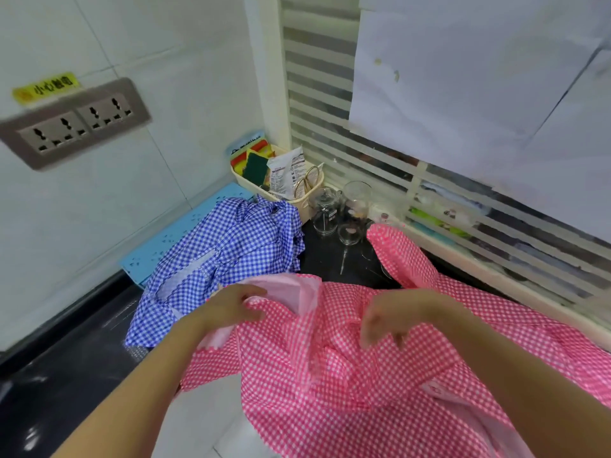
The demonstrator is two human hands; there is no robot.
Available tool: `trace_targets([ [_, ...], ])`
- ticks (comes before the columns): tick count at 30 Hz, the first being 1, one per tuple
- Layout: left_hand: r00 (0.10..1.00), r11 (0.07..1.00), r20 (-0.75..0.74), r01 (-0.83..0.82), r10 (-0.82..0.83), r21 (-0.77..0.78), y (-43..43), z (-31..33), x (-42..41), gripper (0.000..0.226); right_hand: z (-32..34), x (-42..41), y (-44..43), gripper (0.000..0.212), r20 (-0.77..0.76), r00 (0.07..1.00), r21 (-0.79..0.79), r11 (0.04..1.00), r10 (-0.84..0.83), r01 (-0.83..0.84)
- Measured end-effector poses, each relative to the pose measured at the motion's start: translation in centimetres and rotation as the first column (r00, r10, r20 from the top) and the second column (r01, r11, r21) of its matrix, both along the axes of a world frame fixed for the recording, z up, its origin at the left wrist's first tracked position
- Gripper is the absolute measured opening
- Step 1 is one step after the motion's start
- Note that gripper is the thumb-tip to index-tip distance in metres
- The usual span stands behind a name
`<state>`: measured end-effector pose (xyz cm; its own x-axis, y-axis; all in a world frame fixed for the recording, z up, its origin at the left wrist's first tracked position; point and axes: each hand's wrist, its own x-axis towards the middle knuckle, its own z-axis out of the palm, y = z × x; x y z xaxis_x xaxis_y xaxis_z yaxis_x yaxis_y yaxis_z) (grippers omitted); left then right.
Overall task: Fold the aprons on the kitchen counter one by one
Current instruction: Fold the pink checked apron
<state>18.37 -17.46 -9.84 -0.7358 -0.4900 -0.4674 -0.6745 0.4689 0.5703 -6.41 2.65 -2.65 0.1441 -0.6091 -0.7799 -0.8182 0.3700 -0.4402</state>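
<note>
Pink apron (330,391) (crumpled) lies pinched in left grip (233,309).

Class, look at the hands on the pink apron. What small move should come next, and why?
Probably pull the pink apron out flat. The left hand grips a turned-over edge showing the pale underside, and the cloth under the right hand is bunched in creases, so it isn't ready to fold. The blue apron lies crumpled beside it.

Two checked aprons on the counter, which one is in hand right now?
The pink-checked apron, in front: the left hand pinches its turned-up edge and the right hand is over it. The blue-checked apron lies bunched by the wall, not held.
</note>
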Motion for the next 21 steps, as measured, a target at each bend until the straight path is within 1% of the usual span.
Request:
trace_targets([
  [1,0.999,0.999,-0.033,-0.019,0.018,-0.026,0.4,0.4,0.1,0.058,-0.5,-0.3,-1.1,0.041,-0.010,0.983,-0.135,0.974,-0.184,0.181],
  [2,0.997,0.998,-0.070,-0.037,0.033,-0.059,0.8,0.7,0.2,0.058,-0.9,-0.3,-2.3,0.051,0.010,0.927,-0.253,0.896,-0.374,0.364],
  [3,0.994,0.995,-0.108,-0.035,0.025,-0.088,1.3,0.9,0.2,0.056,-1.4,-0.1,-3.5,0.060,0.023,0.870,-0.318,0.821,-0.493,0.473],
  [4,0.993,0.993,-0.117,-0.005,-0.009,-0.120,1.6,0.8,0.2,0.052,-2.0,0.4,-4.7,0.065,0.043,0.825,-0.314,0.777,-0.563,0.546],
  [5,0.993,0.987,-0.096,0.056,-0.071,-0.150,2.1,0.7,0.2,0.046,-2.5,1.2,-5.7,0.064,0.022,0.813,-0.301,0.772,-0.582,0.560],
  [7,0.988,0.972,-0.022,0.145,-0.152,-0.184,3.1,0.1,0.1,0.034,-4.0,3.6,-7.4,0.058,0.030,0.792,-0.266,0.759,-0.610,0.594],
  [8,0.988,0.970,-0.011,0.151,-0.156,-0.190,3.4,-0.2,0.2,0.030,-5.0,4.6,-8.1,0.056,0.051,0.763,-0.234,0.735,-0.645,0.637],
  [9,0.989,0.971,-0.012,0.142,-0.147,-0.190,3.7,-0.3,0.2,0.028,-5.5,5.6,-8.4,0.055,0.071,0.708,-0.162,0.693,-0.702,0.703],
  [10,0.990,0.971,-0.020,0.131,-0.137,-0.199,4.0,-0.3,0.3,0.028,-6.5,6.0,-9.0,0.054,0.101,0.631,-0.110,0.622,-0.769,0.775],
  [11,0.992,0.972,-0.035,0.114,-0.124,-0.207,4.1,-0.3,0.4,0.026,-6.8,6.1,-9.2,0.048,0.140,0.575,-0.042,0.576,-0.806,0.816],
  [12,0.993,0.973,-0.055,0.092,-0.106,-0.213,4.1,-0.1,0.7,0.024,-7.1,6.1,-9.6,0.037,0.201,0.534,0.009,0.547,-0.821,0.837],
  [13,0.992,0.973,-0.088,0.069,-0.090,-0.221,4.1,0.1,0.8,0.022,-6.9,5.8,-9.9,0.028,0.235,0.544,0.016,0.563,-0.805,0.826],
  [14,0.991,0.971,-0.109,0.047,-0.074,-0.233,4.0,0.2,1.1,0.020,-6.8,5.4,-10.3,0.025,0.247,0.602,0.004,0.622,-0.759,0.783],
  [15,0.990,0.971,-0.129,0.027,-0.059,-0.238,3.9,0.2,1.3,0.018,-5.8,5.3,-10.5,0.023,0.222,0.681,-0.017,0.696,-0.698,0.718],
  [16,0.992,0.970,-0.116,0.019,-0.048,-0.242,3.9,0.3,1.6,0.019,-5.0,5.1,-10.9,0.022,0.187,0.754,-0.050,0.760,-0.630,0.648],
  [17,0.995,0.968,-0.092,0.024,-0.048,-0.250,3.9,0.4,1.9,0.020,-3.5,4.7,-11.7,0.027,0.134,0.818,-0.083,0.817,-0.559,0.571],
  [18,0.995,0.964,-0.069,0.046,-0.066,-0.260,3.8,0.5,2.1,0.023,-1.9,4.0,-12.6,0.028,0.063,0.871,-0.159,0.856,-0.488,0.491],
  [19,0.995,0.963,-0.048,0.072,-0.087,-0.259,3.6,0.4,2.3,0.026,0.4,3.1,-13.6,0.022,-0.050,0.907,-0.273,0.880,-0.417,0.389],
  [20,0.994,0.962,-0.033,0.094,-0.106,-0.257,3.4,0.5,2.5,0.027,2.8,2.0,-14.5,0.016,-0.199,0.904,-0.416,0.868,-0.379,0.273],
  [21,0.993,0.959,-0.016,0.107,-0.115,-0.262,3.2,0.5,2.7,0.028,5.5,0.6,-15.2,0.017,-0.349,0.851,-0.549,0.822,-0.391,0.153],
])
